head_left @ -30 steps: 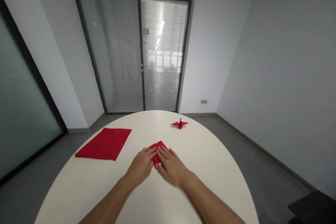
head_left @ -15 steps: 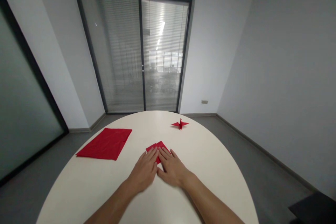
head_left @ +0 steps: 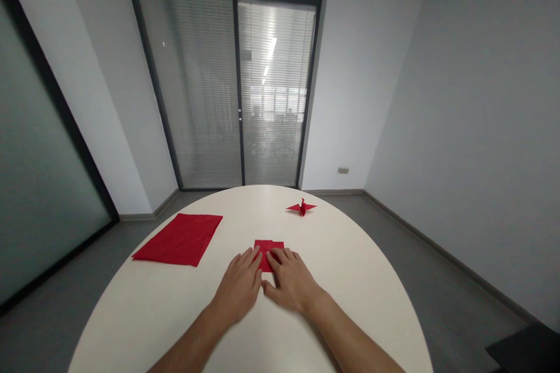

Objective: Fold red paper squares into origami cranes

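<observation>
1. Head view, middle of the table [head_left: 144,303]: a small red folded paper [head_left: 266,244] lies flat on the pale tabletop in front of me, partly hidden by my fingers. Its top edge shows a small step, and a strip of red shows between my two hands.
2. My left hand [head_left: 240,287] is palm down with its fingers stretched out side by side, the tips over the paper's left edge — laid on it, not wrapped around it.
3. My right hand [head_left: 292,280] is palm down too, fingers slightly bent with their tips on the paper's right part. Its thumb stands apart from the fingers, near my left hand. How hard either hand presses, I cannot tell.
4. To the left, well apart from my hands, lies a larger red sheet [head_left: 181,239] with faint creases, near the table's edge.
5. Beyond my right hand, near the far rim, stands a red paper crane [head_left: 303,208] — wings spread out to both sides.
6. Past the table are dark-framed glass panels [head_left: 199,99] with blinds.
</observation>
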{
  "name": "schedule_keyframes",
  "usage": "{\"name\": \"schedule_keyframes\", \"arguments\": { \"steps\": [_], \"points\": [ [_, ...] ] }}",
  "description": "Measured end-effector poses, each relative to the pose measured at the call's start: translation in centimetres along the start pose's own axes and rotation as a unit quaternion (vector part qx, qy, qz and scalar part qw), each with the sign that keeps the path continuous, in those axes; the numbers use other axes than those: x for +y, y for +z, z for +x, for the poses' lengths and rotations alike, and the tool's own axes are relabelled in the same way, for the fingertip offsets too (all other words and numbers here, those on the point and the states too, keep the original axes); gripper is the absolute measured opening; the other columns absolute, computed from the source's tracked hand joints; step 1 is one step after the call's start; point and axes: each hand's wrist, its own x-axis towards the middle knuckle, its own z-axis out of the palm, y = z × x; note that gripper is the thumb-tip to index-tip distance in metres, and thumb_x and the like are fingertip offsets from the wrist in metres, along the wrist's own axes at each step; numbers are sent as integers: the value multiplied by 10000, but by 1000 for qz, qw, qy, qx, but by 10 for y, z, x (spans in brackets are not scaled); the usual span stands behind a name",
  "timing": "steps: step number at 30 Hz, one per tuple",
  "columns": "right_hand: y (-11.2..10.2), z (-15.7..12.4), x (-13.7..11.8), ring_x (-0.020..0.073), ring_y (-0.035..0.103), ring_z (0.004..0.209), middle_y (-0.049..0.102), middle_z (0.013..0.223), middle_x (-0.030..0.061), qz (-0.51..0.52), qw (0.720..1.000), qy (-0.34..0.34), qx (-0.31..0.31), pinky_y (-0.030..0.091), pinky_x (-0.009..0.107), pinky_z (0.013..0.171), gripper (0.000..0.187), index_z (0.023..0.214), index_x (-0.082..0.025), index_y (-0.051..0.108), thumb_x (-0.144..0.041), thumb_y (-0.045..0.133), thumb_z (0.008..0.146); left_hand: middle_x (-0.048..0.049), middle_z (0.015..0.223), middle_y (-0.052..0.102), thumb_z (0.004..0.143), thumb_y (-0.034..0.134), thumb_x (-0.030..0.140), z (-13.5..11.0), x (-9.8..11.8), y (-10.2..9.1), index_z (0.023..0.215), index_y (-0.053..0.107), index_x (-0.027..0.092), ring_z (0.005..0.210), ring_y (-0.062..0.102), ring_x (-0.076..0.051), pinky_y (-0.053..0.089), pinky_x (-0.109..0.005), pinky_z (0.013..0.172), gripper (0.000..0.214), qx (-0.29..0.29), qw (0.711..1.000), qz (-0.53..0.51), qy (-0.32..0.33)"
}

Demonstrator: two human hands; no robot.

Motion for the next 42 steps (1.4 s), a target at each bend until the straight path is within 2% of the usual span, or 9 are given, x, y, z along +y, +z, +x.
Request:
{"name": "schedule_keyframes", "arguments": {
  "steps": [3,9,15,20,30,36,40,42],
  "points": [
    [-3,-1,0,329,503,1179,590,1300,168,-4,1000,-1,-1,390,443,997,513,1287,-154,602,-466,559,882,-118,1488,506,992,352,238,-2,0,-1,1409,520,164,1396,438,-280,347,-513,1141,456,-19,1000,4,-5],
    [-9,-1,8,319,527,1159,633,1254,151,2,999,-32,-9,411,421,976,446,1206,-157,656,-455,561,889,-86,1544,433,1009,324,277,-4,3,-5,1463,463,157,1449,347,-301,301,-540,1169,490,-44,998,23,-33],
    [-8,-2,19,326,559,1171,633,1317,150,18,996,-83,-20,396,427,1030,463,1232,-140,663,-418,597,868,-92,1563,398,1011,331,327,-2,3,-6,1473,451,145,1465,315,-300,296,-533,1177,512,-44,997,29,-59],
    [-7,-1,24,337,554,1208,617,1355,141,39,995,-94,-15,375,445,1064,486,1272,-157,651,-410,612,860,-98,1565,392,1010,328,328,-2,1,-5,1480,440,137,1464,316,-301,297,-528,1176,520,-49,997,21,-63],
    [-7,-2,25,317,554,1202,638,1321,135,58,994,-96,-6,379,441,1061,454,1275,-170,656,-382,604,877,-132,1511,476,993,379,300,-3,1,0,1436,488,133,1418,397,-315,350,-542,1140,485,2,999,17,-52],
    [-9,0,24,299,557,1158,649,1260,127,68,992,-104,5,411,426,1029,464,1254,-185,664,-395,661,840,-129,1392,593,951,431,211,-3,7,-8,1324,586,143,1295,535,-279,394,-520,1126,409,38,999,-2,0],
    [-11,3,23,276,592,1102,691,1157,109,81,990,-119,8,429,403,997,342,1141,-200,716,-380,653,857,-106,1401,595,931,465,191,-3,5,-5,1340,573,177,1326,515,-284,404,-540,1119,423,39,999,-16,7],
    [-12,3,22,270,603,1097,693,1168,102,90,987,-130,5,439,394,988,357,1187,-212,693,-360,644,867,-95,1408,592,926,478,189,-3,3,-2,1344,570,188,1339,506,-275,410,-523,1122,428,41,999,-21,13]
  ]
}}
